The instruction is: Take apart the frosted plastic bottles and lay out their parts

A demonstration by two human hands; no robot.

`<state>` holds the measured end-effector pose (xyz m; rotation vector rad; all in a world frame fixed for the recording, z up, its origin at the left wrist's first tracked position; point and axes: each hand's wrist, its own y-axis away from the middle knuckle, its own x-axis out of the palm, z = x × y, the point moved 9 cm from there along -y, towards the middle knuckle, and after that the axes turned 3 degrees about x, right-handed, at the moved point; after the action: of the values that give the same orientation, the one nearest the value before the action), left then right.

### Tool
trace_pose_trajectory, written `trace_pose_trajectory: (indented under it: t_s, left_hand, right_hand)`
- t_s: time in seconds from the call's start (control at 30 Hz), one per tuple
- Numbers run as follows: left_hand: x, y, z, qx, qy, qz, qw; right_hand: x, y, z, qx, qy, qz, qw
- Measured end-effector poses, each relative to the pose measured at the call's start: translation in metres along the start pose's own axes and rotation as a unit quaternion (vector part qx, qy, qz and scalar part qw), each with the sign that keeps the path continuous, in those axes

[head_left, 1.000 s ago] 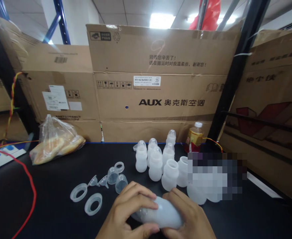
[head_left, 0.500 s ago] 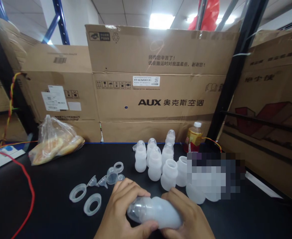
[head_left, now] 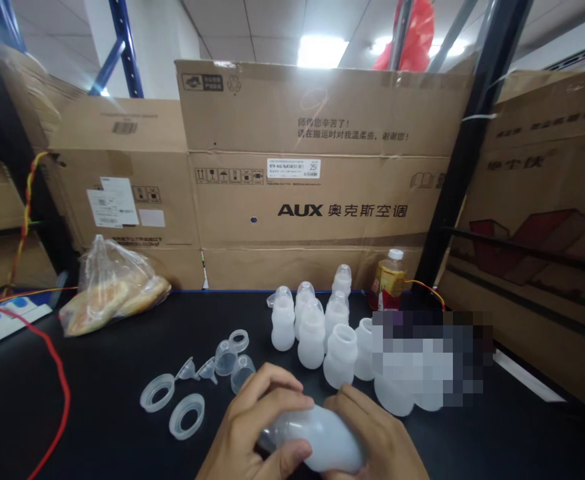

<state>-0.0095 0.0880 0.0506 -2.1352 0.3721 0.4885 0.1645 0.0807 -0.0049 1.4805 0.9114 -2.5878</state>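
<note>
Both of my hands grip one translucent white silicone bottle (head_left: 322, 437) lying sideways at the bottom centre. My left hand (head_left: 252, 427) wraps its capped neck end, fingers curled over the top. My right hand (head_left: 377, 437) clasps the rounded base. Just left of my left hand lie clear domed caps (head_left: 232, 363), two small funnel-shaped nipples (head_left: 197, 369) and two clear screw rings (head_left: 172, 403) on the black table (head_left: 97, 373). Behind my hands stands a cluster of several upright white bottles (head_left: 317, 327), some capped, some with bare necks.
A plastic bag of bread (head_left: 110, 290) lies at the back left. A red cable (head_left: 57, 380) and a white power strip (head_left: 2, 317) run along the left edge. A drink bottle (head_left: 388, 280) stands by a black shelf post (head_left: 460, 153). Cardboard boxes (head_left: 317, 200) wall the back.
My left hand has closed further over the bottle's capped end, covering the clear cap that showed half a second ago. The bottle stays between both hands.
</note>
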Motion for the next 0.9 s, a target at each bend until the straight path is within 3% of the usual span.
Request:
trace_pose_trajectory:
  t_s: [0.1, 0.3, 0.5, 0.7, 0.9]
  left_hand:
    - [0.006, 0.003, -0.001, -0.002, 0.056, 0.032, 0.998]
    - [0.005, 0.003, 0.003, -0.078, 0.083, 0.039, 0.993]
    - [-0.002, 0.002, 0.011, -0.101, 0.017, -0.007, 0.995]
    - [-0.007, 0.007, 0.015, -0.126, -0.061, -0.010, 0.990]
    - [-0.011, 0.013, 0.016, -0.151, -0.045, -0.066, 0.985]
  right_hand:
    - [-0.002, 0.000, -0.005, 0.032, -0.015, -0.007, 0.999]
    - [-0.004, -0.001, -0.010, 0.097, -0.050, 0.019, 0.994]
    - [-0.004, -0.001, -0.007, 0.083, -0.048, 0.028, 0.995]
    - [-0.002, 0.000, -0.007, 0.061, -0.043, 0.023, 0.997]
    - [-0.004, 0.000, -0.006, 0.077, -0.078, 0.032, 0.993]
